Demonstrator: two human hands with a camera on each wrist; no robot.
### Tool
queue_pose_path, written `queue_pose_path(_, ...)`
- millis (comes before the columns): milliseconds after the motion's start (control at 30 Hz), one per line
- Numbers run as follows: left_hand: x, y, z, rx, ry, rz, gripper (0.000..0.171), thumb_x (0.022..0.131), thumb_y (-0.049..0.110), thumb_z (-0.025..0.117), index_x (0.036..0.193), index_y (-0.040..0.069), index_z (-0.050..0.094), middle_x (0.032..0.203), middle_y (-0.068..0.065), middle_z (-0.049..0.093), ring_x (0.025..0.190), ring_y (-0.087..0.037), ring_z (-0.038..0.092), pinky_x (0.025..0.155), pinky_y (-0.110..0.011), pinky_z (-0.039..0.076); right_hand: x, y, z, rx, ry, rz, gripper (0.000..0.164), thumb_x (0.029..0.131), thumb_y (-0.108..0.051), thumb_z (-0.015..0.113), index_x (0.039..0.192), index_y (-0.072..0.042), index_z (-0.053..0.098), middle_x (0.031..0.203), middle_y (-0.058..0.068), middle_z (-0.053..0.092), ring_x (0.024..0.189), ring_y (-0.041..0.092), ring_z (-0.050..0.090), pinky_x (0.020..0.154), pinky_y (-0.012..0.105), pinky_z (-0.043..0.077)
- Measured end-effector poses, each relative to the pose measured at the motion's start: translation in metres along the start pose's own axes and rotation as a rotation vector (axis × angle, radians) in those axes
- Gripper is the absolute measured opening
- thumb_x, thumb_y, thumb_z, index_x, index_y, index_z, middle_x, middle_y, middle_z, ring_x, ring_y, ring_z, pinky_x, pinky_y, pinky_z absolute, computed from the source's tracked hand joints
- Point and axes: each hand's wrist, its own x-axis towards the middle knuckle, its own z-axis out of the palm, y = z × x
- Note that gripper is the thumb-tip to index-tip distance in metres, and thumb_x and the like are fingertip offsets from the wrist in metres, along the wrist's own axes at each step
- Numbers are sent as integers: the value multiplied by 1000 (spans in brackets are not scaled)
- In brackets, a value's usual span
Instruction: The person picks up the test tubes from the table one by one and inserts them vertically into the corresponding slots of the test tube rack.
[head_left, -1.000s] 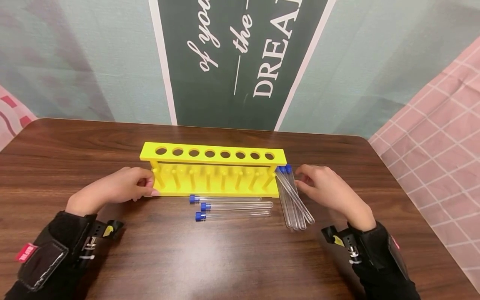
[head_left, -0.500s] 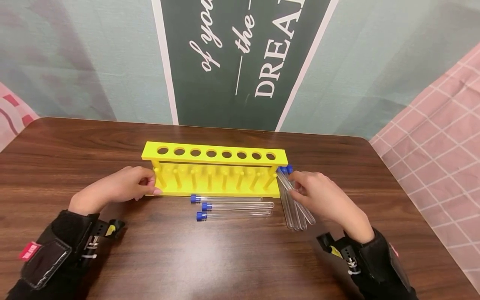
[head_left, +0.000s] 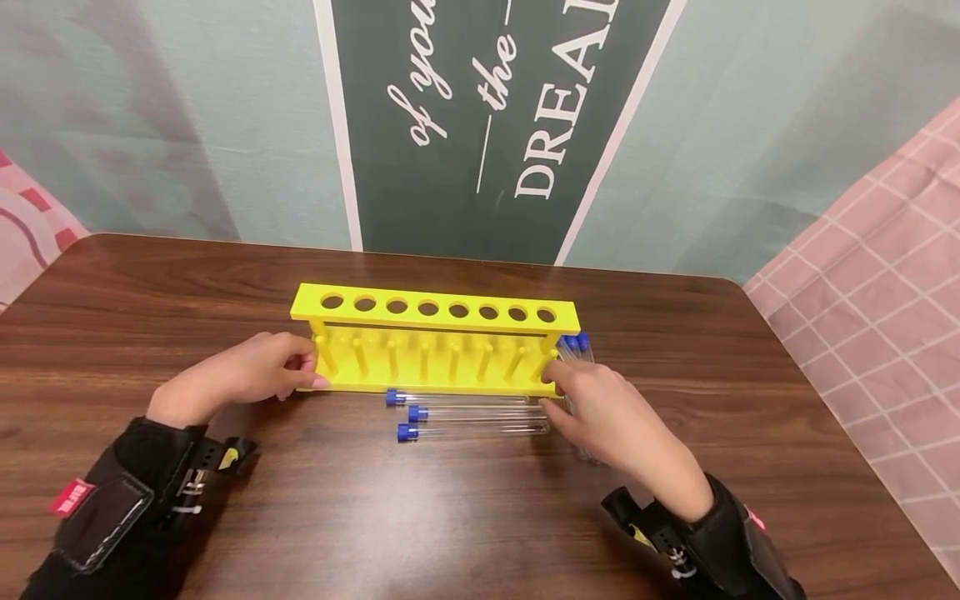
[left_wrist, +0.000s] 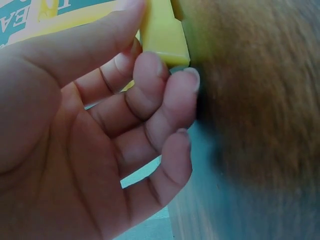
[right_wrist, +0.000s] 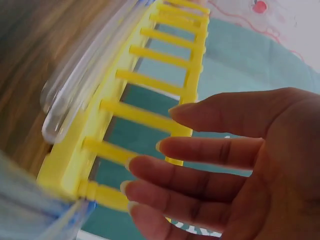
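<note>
A yellow test tube rack (head_left: pixel 435 305) stands upright on the table, its row of top holes unfilled. My left hand (head_left: pixel 262 373) grips the left end of the base, thumb in front; the left wrist view shows the curled fingers (left_wrist: pixel 150 80) up against the yellow base corner. At the rack's right end hovers my right hand (head_left: pixel 600 412), fingers apart and holding nothing in the right wrist view. In front of the rack lie three clear test tubes (head_left: pixel 480 431) with blue caps. More blue-capped tubes (head_left: pixel 584 341) lie beside the right end, mostly hidden behind my right hand.
The dark wooden table (head_left: pixel 450 517) runs back to a printed backdrop cloth (head_left: pixel 262 125) with a dark green lettered panel. A pink gridded cloth (head_left: pixel 885 250) borders the table on the right.
My right hand has moved left, from beyond the tube pile, across it to the rack's right end. The left hand keeps its grip. The view has shifted slightly.
</note>
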Motion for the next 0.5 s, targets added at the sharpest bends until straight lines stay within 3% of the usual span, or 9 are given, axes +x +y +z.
queue_pose_path(167, 0, 0, 0, -10, 1, -10, 28, 81, 27, 67, 72, 8, 49, 60, -1, 44, 53, -15, 43, 51, -28, 35, 6, -12, 2, -1, -1, -22, 16, 79, -8, 67, 93, -3, 61, 79, 4, 58, 66, 13, 49, 55, 26, 41)
queue_pose_path(300, -1, 0, 0, -13, 5, -12, 27, 82, 26, 67, 73, 8, 49, 60, -1, 44, 53, -15, 43, 51, -28, 34, 11, -23, 4, -14, 22, -94, 9, 78, -6, 66, 83, -4, 58, 67, -1, 50, 60, 11, 45, 53, 24, 38)
queue_pose_path(500, -2, 0, -1, -6, 3, -7, 26, 83, 25, 65, 72, 8, 49, 59, -1, 45, 52, -15, 43, 51, -28, 35, 21, -38, 7, -11, 9, -156, 15, 77, 0, 65, 71, -6, 52, 60, -1, 39, 56, 13, 36, 50, 23, 32)
